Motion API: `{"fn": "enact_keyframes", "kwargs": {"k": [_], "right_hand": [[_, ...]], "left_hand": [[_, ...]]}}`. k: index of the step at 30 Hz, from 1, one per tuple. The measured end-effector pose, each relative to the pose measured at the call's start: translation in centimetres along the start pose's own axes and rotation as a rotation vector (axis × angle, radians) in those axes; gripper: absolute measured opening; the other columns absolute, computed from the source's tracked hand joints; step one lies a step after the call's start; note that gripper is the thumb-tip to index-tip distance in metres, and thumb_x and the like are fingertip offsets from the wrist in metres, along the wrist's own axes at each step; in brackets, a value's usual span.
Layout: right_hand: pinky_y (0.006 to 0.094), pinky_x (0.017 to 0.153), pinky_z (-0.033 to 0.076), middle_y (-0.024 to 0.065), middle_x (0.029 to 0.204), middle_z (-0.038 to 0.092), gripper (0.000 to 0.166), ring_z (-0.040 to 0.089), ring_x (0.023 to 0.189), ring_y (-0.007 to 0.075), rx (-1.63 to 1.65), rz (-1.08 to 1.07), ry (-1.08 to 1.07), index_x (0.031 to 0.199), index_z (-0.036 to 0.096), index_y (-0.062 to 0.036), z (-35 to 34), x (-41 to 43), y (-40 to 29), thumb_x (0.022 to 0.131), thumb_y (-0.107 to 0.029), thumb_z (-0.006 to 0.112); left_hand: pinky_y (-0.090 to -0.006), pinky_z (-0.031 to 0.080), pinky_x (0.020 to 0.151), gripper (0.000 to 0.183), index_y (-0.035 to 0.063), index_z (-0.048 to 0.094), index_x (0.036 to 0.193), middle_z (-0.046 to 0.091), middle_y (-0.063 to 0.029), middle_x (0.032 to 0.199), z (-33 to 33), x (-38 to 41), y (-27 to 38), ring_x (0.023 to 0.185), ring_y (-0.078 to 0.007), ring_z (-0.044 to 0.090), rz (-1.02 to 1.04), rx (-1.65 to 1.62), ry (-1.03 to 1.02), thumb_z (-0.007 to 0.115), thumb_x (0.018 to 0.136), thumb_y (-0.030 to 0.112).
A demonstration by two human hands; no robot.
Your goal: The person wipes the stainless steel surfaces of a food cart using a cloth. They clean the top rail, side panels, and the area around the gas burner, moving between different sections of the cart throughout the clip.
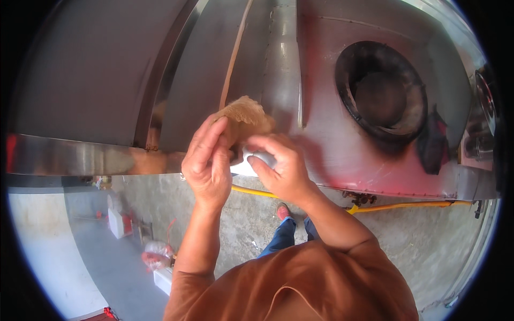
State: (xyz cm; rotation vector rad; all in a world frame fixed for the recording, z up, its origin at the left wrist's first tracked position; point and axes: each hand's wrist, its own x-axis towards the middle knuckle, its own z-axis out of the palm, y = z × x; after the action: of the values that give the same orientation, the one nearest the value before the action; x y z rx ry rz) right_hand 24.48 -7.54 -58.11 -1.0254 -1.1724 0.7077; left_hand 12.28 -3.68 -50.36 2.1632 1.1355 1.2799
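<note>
My left hand point(207, 162) holds a tan, wrinkled, thin piece of material point(247, 116) between fingers and thumb, raised near the counter's front edge. Whether it is cloth or something else cannot be told. Close on its right is my right hand point(281, 164), slightly blurred, with thumb and forefinger curled towards each other. A small whitish-grey thing point(263, 157) shows between them; whether the fingers grip it is unclear. The two hands nearly meet below the tan piece.
A round, blackened wok burner point(381, 90) is set in the steel stove top point(321, 160) on the right, beside a dark cloth point(433, 144). A raised metal divider point(299, 72) stands left of it. A yellow hose point(401, 206) runs below the front edge.
</note>
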Motion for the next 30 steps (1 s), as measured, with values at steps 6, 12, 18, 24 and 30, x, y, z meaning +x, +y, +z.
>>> {"fn": "enact_keyframes", "kwargs": {"k": [6, 12, 18, 24, 30], "right_hand": [[0.0298, 0.082, 0.045, 0.0066, 0.101, 0.057, 0.02, 0.054, 0.095, 0.016, 0.552, 0.263, 0.106, 0.1, 0.06, -0.0036, 2.1, -1.8, 2.3, 0.085, -0.016, 0.06], [0.0389, 0.08, 0.043, 0.0071, 0.096, 0.058, 0.024, 0.053, 0.093, 0.0227, -0.218, 0.167, -0.14, 0.092, 0.062, -0.0092, 1.4, -0.1, -1.4, 0.072, -0.021, 0.069], [0.0374, 0.078, 0.043, 0.006, 0.094, 0.057, 0.022, 0.053, 0.09, 0.0209, 0.955, 0.404, 0.051, 0.094, 0.06, -0.0088, 7.1, 1.8, 1.7, 0.076, -0.02, 0.064], [0.0364, 0.076, 0.043, 0.0058, 0.091, 0.056, 0.019, 0.053, 0.087, 0.0201, 0.474, 0.169, 0.007, 0.093, 0.06, -0.0087, 11.6, 7.1, 6.0, 0.077, -0.019, 0.061], [0.0354, 0.073, 0.043, 0.0056, 0.089, 0.056, 0.016, 0.053, 0.084, 0.0192, 0.275, 0.136, -0.178, 0.092, 0.06, -0.0086, 18.6, 7.0, 8.8, 0.079, -0.019, 0.057]], "left_hand": [[-0.0298, 0.048, 0.07, 0.035, -0.0038, 0.066, 0.101, 0.063, -0.0213, 0.104, 0.2, -2.2, 1.6, 0.075, -0.0214, 0.057, 0.176, -0.3, -0.323, 0.048, 0.072, -0.009], [-0.033, 0.048, 0.07, 0.034, -0.0013, 0.064, 0.107, 0.062, -0.0182, 0.11, -1.3, -2.4, -0.9, 0.076, -0.0243, 0.058, 0.201, -0.467, -0.284, 0.056, 0.074, -0.007], [-0.0443, 0.043, 0.091, 0.043, 0.0072, 0.065, 0.111, 0.054, -0.0198, 0.124, -1.3, -2.5, 1.2, 0.11, -0.0404, 0.053, 0.443, -0.17, -0.384, 0.066, 0.068, 0.008], [-0.0433, 0.045, 0.086, 0.03, 0.0159, 0.07, 0.094, 0.063, -0.0101, 0.114, -6.9, -1.8, 2.6, 0.111, -0.0321, 0.055, 0.493, -0.125, -0.397, 0.068, 0.065, 0.01], [-0.0459, 0.044, 0.065, 0.025, 0.0102, 0.059, 0.097, 0.06, -0.0062, 0.072, -14.1, 3.0, 3.6, 0.065, -0.0229, 0.053, 0.779, 0.41, -0.084, 0.056, 0.089, 0.033]]}}
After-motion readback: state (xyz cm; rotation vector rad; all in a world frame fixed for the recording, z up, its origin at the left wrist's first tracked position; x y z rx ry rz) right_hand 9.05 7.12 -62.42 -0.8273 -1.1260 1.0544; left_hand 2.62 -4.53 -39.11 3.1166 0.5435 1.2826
